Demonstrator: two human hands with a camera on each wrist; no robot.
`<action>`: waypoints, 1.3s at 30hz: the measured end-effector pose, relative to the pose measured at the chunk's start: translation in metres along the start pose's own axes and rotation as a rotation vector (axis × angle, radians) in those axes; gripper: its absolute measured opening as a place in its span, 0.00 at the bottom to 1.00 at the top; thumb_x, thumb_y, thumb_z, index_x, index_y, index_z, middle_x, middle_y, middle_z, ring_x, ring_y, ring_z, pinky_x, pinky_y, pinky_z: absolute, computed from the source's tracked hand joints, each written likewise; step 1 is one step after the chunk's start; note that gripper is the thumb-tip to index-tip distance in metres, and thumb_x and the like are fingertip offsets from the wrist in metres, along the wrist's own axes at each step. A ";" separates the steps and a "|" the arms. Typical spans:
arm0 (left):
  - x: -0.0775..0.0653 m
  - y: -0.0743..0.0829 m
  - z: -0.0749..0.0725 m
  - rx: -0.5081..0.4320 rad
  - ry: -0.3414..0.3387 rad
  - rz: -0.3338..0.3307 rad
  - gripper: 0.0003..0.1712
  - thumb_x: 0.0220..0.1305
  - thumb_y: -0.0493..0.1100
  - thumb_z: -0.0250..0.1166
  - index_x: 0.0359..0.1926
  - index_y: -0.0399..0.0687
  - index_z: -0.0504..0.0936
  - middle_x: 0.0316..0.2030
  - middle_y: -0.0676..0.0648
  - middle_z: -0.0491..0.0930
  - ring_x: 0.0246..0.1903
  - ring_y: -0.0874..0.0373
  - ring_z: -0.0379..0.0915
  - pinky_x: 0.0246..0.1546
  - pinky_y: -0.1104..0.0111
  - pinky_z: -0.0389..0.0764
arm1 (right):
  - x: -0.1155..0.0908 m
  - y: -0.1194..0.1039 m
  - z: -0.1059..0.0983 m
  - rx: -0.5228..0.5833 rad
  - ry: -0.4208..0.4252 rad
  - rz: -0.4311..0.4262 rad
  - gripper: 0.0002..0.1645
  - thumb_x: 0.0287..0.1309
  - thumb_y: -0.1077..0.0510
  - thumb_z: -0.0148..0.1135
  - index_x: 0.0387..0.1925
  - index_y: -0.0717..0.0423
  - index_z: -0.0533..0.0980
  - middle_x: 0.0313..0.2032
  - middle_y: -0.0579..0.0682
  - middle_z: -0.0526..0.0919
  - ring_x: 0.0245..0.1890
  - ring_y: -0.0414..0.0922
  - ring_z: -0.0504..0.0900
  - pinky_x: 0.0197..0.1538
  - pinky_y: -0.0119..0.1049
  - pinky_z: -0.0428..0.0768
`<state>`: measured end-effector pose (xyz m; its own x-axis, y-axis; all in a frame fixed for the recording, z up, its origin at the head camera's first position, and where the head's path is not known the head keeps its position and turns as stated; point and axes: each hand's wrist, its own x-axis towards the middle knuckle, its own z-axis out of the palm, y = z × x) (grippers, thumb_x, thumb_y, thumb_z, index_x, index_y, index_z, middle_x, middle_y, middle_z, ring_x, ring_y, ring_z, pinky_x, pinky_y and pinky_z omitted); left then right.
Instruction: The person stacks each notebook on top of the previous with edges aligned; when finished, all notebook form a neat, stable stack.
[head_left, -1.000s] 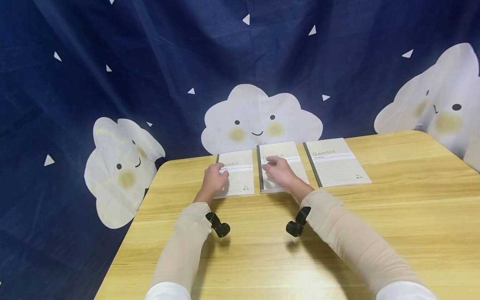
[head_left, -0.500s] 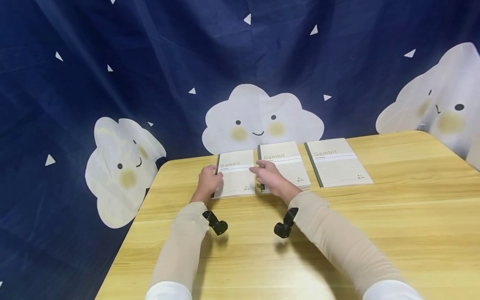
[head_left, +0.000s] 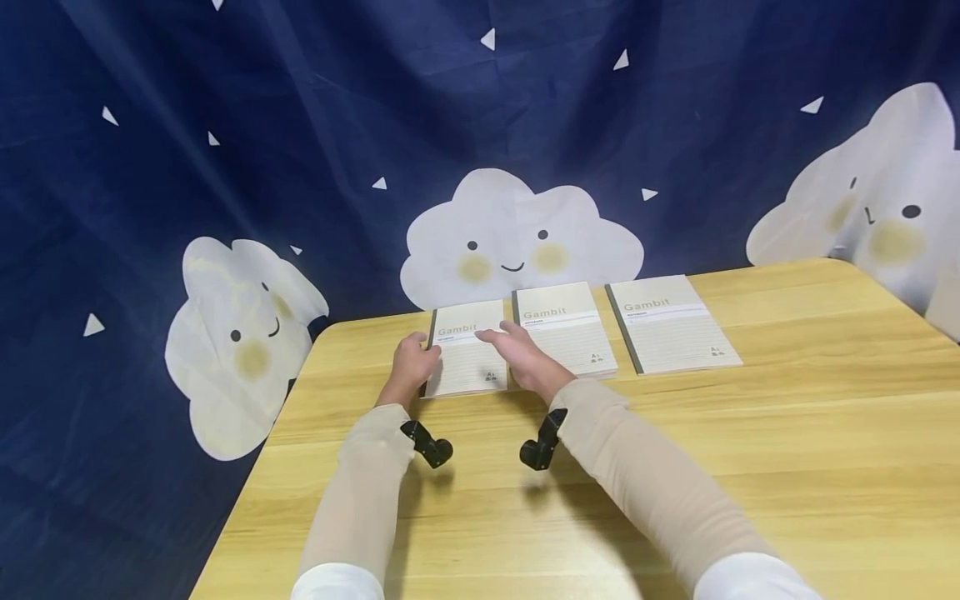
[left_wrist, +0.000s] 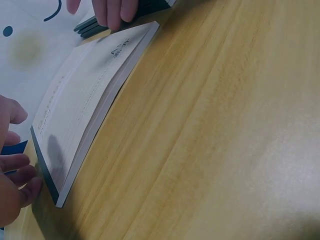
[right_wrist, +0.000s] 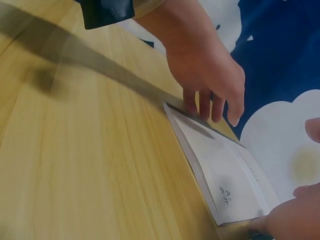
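A pale notebook [head_left: 468, 367] with a dark spine and "Gambit" on its cover lies flat at the left of a row. My left hand [head_left: 412, 362] is at its spine side, fingers relaxed and pointing down along that edge in the right wrist view. Over the opposite edge is my right hand [head_left: 525, 358], thumb and fingers extended and spread, partly covering the gap towards the middle notebooks. The left wrist view shows the left notebook's page edge [left_wrist: 100, 117] facing me, with my left fingertips close by the spine.
A stack of matching notebooks [head_left: 573, 333] lies in the middle, several dark spines [left_wrist: 90, 27] showing one above another. Another notebook [head_left: 675, 325] lies to the right. The wooden table [head_left: 480, 517] ends at a blue cloud-print curtain [head_left: 337, 125] behind the row.
My right hand has moved left from over the middle stack to the left notebook's right edge. My left hand has drawn slightly left off the cover to the spine side.
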<state>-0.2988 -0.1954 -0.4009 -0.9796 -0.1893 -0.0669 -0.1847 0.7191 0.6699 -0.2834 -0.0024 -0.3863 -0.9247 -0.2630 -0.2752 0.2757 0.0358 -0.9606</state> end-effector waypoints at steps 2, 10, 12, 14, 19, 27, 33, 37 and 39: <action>0.001 -0.001 0.000 -0.001 -0.001 -0.005 0.29 0.65 0.44 0.52 0.64 0.35 0.64 0.62 0.35 0.65 0.63 0.45 0.60 0.63 0.54 0.64 | 0.001 0.000 0.001 0.004 0.010 -0.006 0.49 0.60 0.45 0.55 0.73 0.58 0.43 0.73 0.56 0.42 0.73 0.54 0.43 0.72 0.49 0.45; 0.004 -0.001 0.001 -0.032 -0.004 -0.035 0.30 0.64 0.44 0.52 0.65 0.35 0.63 0.62 0.35 0.66 0.62 0.44 0.61 0.63 0.54 0.65 | 0.003 -0.001 0.002 0.013 0.027 0.002 0.49 0.60 0.46 0.55 0.73 0.60 0.42 0.74 0.56 0.41 0.73 0.54 0.42 0.72 0.48 0.44; 0.004 -0.001 0.001 -0.046 -0.005 -0.048 0.31 0.64 0.44 0.52 0.65 0.35 0.63 0.62 0.35 0.65 0.62 0.44 0.61 0.63 0.53 0.65 | 0.003 -0.002 0.002 0.019 0.027 0.008 0.49 0.61 0.46 0.54 0.73 0.60 0.41 0.74 0.56 0.41 0.73 0.54 0.42 0.72 0.47 0.44; 0.004 0.000 0.001 -0.057 -0.002 -0.060 0.31 0.65 0.44 0.52 0.66 0.35 0.62 0.62 0.35 0.65 0.62 0.44 0.61 0.63 0.54 0.65 | 0.004 -0.003 0.003 0.031 0.025 0.017 0.49 0.61 0.46 0.54 0.73 0.61 0.41 0.74 0.56 0.41 0.73 0.53 0.41 0.72 0.46 0.44; 0.003 -0.001 -0.001 -0.061 0.003 -0.070 0.31 0.65 0.44 0.52 0.65 0.35 0.63 0.61 0.34 0.66 0.61 0.44 0.62 0.62 0.53 0.65 | 0.005 -0.003 0.003 0.069 0.021 0.025 0.49 0.61 0.47 0.54 0.72 0.62 0.41 0.74 0.56 0.40 0.73 0.53 0.39 0.73 0.46 0.43; 0.003 -0.002 -0.005 -0.070 0.007 -0.092 0.30 0.64 0.45 0.52 0.64 0.35 0.64 0.62 0.35 0.65 0.62 0.43 0.61 0.63 0.54 0.65 | 0.005 -0.002 0.006 0.107 0.025 0.018 0.48 0.61 0.49 0.54 0.72 0.63 0.42 0.74 0.57 0.40 0.73 0.54 0.40 0.72 0.47 0.43; 0.002 -0.006 -0.008 -0.074 0.009 -0.107 0.31 0.64 0.45 0.53 0.65 0.34 0.64 0.64 0.35 0.63 0.65 0.43 0.58 0.64 0.54 0.63 | 0.005 -0.003 0.008 0.112 0.021 0.039 0.46 0.62 0.48 0.53 0.72 0.62 0.44 0.73 0.56 0.43 0.72 0.58 0.44 0.72 0.50 0.44; 0.001 -0.006 -0.010 -0.089 0.004 -0.119 0.32 0.64 0.45 0.53 0.65 0.34 0.63 0.65 0.35 0.62 0.65 0.43 0.57 0.65 0.54 0.62 | 0.006 -0.003 0.009 0.131 0.017 0.047 0.43 0.62 0.49 0.53 0.71 0.62 0.49 0.73 0.56 0.45 0.71 0.59 0.46 0.72 0.52 0.46; 0.001 -0.006 -0.010 -0.096 0.005 -0.129 0.31 0.64 0.45 0.52 0.65 0.34 0.63 0.65 0.35 0.62 0.65 0.44 0.57 0.65 0.54 0.63 | 0.006 -0.003 0.010 0.147 0.007 0.046 0.42 0.62 0.49 0.53 0.70 0.62 0.51 0.73 0.56 0.46 0.71 0.58 0.46 0.72 0.51 0.46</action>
<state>-0.2977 -0.2067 -0.3975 -0.9479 -0.2792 -0.1532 -0.3001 0.6219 0.7233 -0.2875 -0.0137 -0.3849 -0.9119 -0.2580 -0.3191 0.3524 -0.0940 -0.9311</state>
